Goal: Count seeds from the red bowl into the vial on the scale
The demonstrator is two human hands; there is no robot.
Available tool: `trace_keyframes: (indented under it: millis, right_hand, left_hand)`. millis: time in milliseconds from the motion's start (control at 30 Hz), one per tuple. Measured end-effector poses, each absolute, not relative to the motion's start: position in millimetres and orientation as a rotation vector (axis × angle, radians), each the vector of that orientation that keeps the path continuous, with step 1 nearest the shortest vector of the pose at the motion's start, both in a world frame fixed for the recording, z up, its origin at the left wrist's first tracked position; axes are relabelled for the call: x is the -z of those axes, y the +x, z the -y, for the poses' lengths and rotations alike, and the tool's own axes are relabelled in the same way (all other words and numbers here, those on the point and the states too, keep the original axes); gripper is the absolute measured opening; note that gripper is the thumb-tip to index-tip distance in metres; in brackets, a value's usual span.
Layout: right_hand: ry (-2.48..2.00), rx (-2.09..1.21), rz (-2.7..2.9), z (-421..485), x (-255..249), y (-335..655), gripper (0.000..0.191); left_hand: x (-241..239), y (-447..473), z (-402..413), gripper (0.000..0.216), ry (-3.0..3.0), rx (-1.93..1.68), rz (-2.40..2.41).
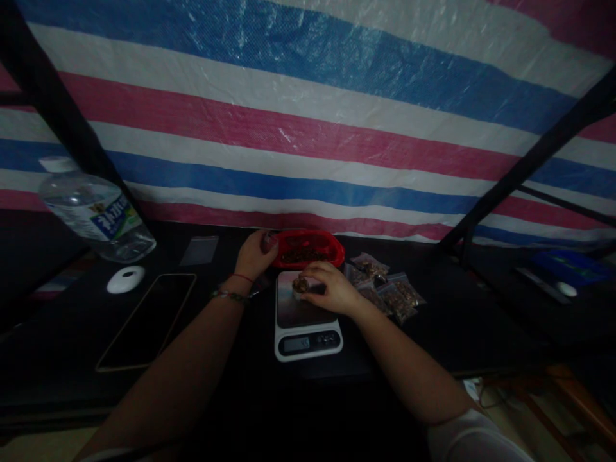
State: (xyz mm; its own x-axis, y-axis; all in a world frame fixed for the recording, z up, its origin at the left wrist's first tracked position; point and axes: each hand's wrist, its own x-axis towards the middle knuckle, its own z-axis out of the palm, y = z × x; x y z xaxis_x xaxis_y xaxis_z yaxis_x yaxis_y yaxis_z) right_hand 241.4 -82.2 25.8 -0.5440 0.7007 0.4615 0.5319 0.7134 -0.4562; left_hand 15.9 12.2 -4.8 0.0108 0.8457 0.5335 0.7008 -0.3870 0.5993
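My right hand (330,289) has its thumb and fingers closed around a small round cup (299,286) filled with brown dried bits. The cup is over the metal plate of a white kitchen scale (308,350); whether it rests there I cannot tell. The scale's display appears to read 45. Behind the scale lies a red plastic tray (337,247) with dark loose bits in it. My left hand (256,254) is curled at the tray's left end and seems to grip its rim; the fingertips are dim.
Several filled zip bags (392,295) lie right of the scale. On the left are a flat clear bag (199,251), a phone (147,321), a white oval device (126,280) and a large plastic bottle (96,208). A striped sheet (308,135) hangs behind, between dark metal posts (520,167).
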Motion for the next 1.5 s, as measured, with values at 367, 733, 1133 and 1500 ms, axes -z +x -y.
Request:
trace_keyframes:
  millis: [367, 733, 1133, 1500]
  right_hand:
    - [-0.924, -0.363, 2.317, 82.9, -21.1, 240.8, 0.04]
    - [-0.975, -0.317, 2.301, 81.8, -18.5, 235.6, 0.054]
    - [-1.073, -0.268, 2.317, 78.1, -17.4, 237.9, 0.064]
    - [-1.042, -0.21, 2.125, 73.3, -21.9, 249.6, 0.053]
  left_hand:
    - [7.3, 14.3, -15.8, 0.046, 2.13, -1.277, -1.642]
    - [4.1, 15.7, -13.7, 0.044, 2.12, -1.276, -1.61]
    - [5.4, 15.9, -14.6, 0.046, 2.119, -1.266, -1.607]
    - [11.1, 13.5, -18.5, 0.048, 2.129, -1.273, -1.57]
